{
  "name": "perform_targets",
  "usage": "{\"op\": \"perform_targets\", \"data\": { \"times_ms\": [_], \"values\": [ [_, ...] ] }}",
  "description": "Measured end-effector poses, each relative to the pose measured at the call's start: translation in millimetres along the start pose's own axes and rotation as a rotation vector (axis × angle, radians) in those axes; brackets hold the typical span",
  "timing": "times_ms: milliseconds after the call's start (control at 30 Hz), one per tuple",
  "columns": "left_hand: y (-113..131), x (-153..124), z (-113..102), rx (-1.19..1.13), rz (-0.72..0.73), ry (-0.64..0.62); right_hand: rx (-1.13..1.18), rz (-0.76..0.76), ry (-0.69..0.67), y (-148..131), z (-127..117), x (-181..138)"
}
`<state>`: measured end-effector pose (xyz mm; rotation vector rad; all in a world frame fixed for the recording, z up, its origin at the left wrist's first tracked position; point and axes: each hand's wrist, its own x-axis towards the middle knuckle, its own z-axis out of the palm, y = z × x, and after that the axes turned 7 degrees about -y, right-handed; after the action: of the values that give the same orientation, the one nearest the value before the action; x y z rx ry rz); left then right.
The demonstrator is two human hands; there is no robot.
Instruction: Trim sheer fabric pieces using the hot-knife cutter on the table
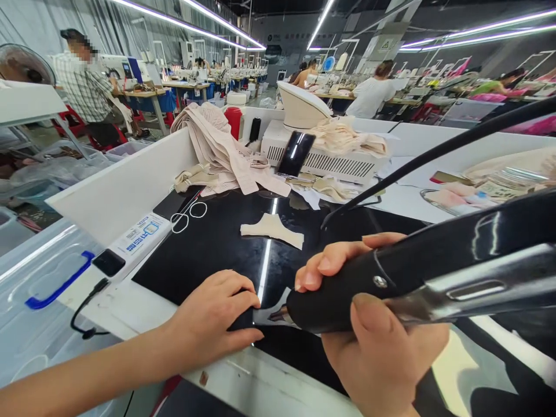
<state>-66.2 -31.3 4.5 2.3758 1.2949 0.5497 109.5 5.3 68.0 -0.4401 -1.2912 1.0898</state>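
My right hand [373, 336] is wrapped round the black handle of a hand-held tool [434, 272] with a metal lever, its nose pointing left over the glossy black work surface [208, 249]. A black cable [434, 153] runs up from it. My left hand [217, 318] rests on the black surface just left of the tool's tip, fingers curled and pressing down on something dark I cannot make out. A small beige cut fabric piece [273, 229] lies farther back on the surface.
White-handled scissors [189, 214] lie at the back left. A pile of beige fabric [217, 147], a leaning phone [295, 153] and a white machine [321, 156] stand behind. A clear bin with a blue handle [56, 289] sits at left. Other people work at distant tables.
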Motion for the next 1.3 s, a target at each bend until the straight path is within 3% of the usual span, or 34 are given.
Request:
{"op": "perform_targets", "data": {
  "times_ms": [367,1300],
  "values": [
    [9,6,2,-0.099,-0.083,0.055,-0.013,-0.001,0.037,0,1,0],
    [18,-1,0,-0.174,-0.100,0.059,0.003,-0.035,0.040,3,13,-2]
  ]
}}
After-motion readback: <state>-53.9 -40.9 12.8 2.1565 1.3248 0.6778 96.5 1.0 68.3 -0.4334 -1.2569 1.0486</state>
